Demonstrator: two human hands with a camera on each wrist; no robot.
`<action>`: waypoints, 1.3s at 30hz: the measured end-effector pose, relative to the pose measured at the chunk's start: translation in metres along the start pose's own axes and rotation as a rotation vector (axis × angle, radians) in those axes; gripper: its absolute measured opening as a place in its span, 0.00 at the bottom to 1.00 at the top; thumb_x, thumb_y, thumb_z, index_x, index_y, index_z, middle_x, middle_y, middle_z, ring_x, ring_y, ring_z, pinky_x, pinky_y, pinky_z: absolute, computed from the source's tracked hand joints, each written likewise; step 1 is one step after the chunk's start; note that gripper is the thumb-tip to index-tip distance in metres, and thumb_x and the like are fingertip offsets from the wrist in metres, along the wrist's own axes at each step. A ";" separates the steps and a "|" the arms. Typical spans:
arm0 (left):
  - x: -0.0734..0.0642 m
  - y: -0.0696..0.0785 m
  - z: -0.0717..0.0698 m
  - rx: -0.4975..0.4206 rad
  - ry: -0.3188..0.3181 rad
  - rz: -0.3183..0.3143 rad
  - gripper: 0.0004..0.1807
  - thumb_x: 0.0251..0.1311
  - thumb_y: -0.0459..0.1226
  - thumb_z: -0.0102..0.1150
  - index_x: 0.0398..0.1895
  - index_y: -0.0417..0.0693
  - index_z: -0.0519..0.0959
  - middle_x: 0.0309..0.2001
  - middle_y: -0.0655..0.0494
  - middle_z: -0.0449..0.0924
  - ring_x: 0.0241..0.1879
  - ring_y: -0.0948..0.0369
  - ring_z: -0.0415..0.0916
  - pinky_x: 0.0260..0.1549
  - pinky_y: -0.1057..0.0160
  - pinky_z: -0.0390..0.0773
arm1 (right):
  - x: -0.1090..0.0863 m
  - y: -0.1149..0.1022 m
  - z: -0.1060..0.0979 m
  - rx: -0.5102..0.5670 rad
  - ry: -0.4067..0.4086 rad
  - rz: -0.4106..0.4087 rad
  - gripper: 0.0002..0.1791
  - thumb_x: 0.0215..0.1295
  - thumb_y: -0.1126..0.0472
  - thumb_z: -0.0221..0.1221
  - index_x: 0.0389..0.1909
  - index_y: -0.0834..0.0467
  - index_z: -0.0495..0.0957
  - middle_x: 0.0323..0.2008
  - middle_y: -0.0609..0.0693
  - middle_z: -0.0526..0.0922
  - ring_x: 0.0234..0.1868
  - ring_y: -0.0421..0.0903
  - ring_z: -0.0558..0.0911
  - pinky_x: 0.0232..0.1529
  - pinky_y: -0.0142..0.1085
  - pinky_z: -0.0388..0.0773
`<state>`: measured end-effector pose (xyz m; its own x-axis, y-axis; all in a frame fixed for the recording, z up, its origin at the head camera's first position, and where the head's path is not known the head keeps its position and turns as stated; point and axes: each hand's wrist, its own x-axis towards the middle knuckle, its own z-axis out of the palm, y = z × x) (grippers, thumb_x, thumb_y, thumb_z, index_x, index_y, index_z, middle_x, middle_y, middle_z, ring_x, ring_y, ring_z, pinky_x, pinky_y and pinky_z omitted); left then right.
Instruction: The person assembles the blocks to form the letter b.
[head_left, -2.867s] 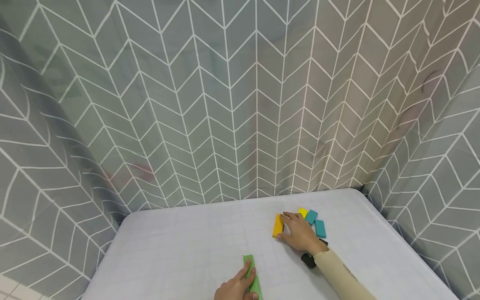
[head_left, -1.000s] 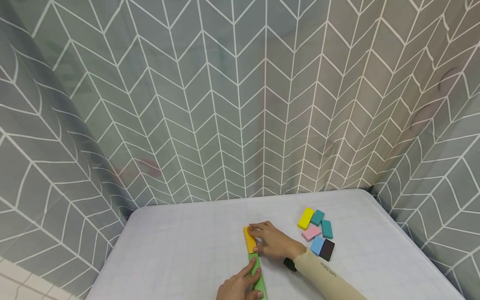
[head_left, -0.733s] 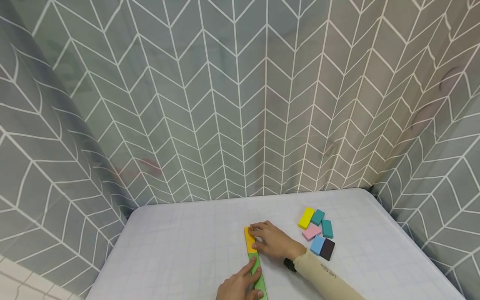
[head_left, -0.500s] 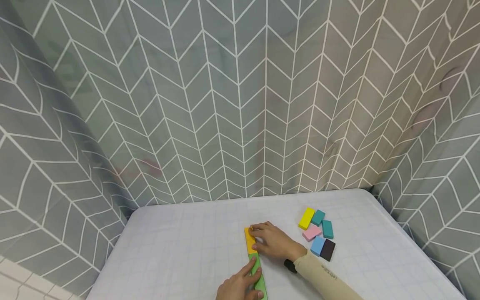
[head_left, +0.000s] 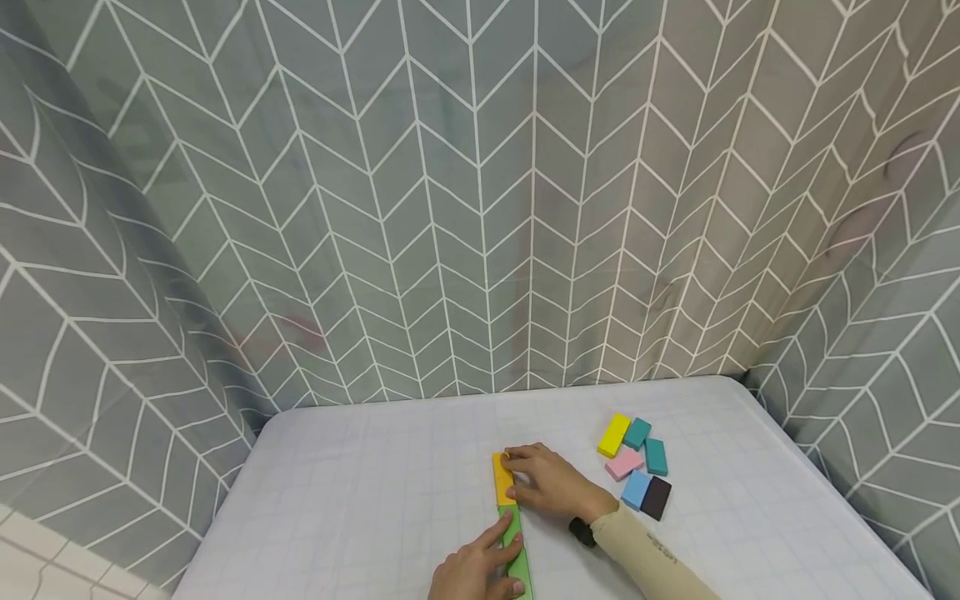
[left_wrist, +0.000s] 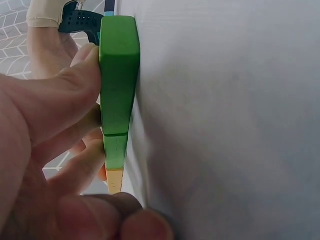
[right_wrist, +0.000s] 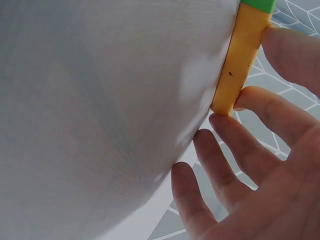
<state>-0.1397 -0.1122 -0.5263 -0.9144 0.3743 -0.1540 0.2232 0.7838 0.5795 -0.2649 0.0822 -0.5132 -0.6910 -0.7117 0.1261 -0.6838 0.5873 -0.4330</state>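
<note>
An orange block lies flat on the white table, end to end with a green block nearer me, forming one line. My right hand rests against the orange block's right side, with a fingertip at its far end and the thumb near the joint. My left hand lies on the green block with a finger along its top. The left wrist view shows a dark green block, a lighter green piece and the orange block in a row.
Loose blocks lie to the right of my right hand: yellow, two teal, pink, blue and dark brown. A grey chevron curtain closes in the table at the back and on both sides.
My right hand brought the orange block left from the loose pile to the far end of the green one. In the last second it straightened slightly into line; my left hand stayed put.
</note>
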 end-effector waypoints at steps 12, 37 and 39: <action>-0.001 -0.001 -0.003 -0.005 -0.002 0.017 0.30 0.65 0.57 0.68 0.68 0.60 0.82 0.80 0.60 0.68 0.55 0.47 0.87 0.33 0.49 0.88 | -0.002 0.006 0.002 0.072 0.002 0.014 0.31 0.76 0.47 0.64 0.72 0.60 0.77 0.73 0.59 0.77 0.71 0.60 0.76 0.72 0.61 0.73; -0.005 0.001 0.000 -0.009 0.054 0.035 0.32 0.61 0.58 0.69 0.68 0.60 0.82 0.79 0.56 0.69 0.58 0.46 0.87 0.34 0.49 0.90 | -0.052 0.087 -0.075 -0.121 0.157 0.476 0.33 0.69 0.56 0.68 0.64 0.78 0.74 0.66 0.79 0.75 0.67 0.81 0.70 0.71 0.70 0.66; -0.005 0.002 -0.001 -0.008 0.052 0.038 0.33 0.62 0.59 0.68 0.68 0.60 0.82 0.79 0.55 0.69 0.58 0.46 0.87 0.34 0.49 0.90 | -0.052 0.089 -0.073 -0.137 0.152 0.472 0.32 0.69 0.57 0.68 0.63 0.77 0.76 0.65 0.78 0.76 0.67 0.80 0.71 0.72 0.70 0.65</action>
<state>-0.1353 -0.1134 -0.5235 -0.9216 0.3775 -0.0902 0.2556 0.7654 0.5906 -0.3065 0.1997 -0.4927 -0.9512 -0.2987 0.0774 -0.3062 0.8836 -0.3542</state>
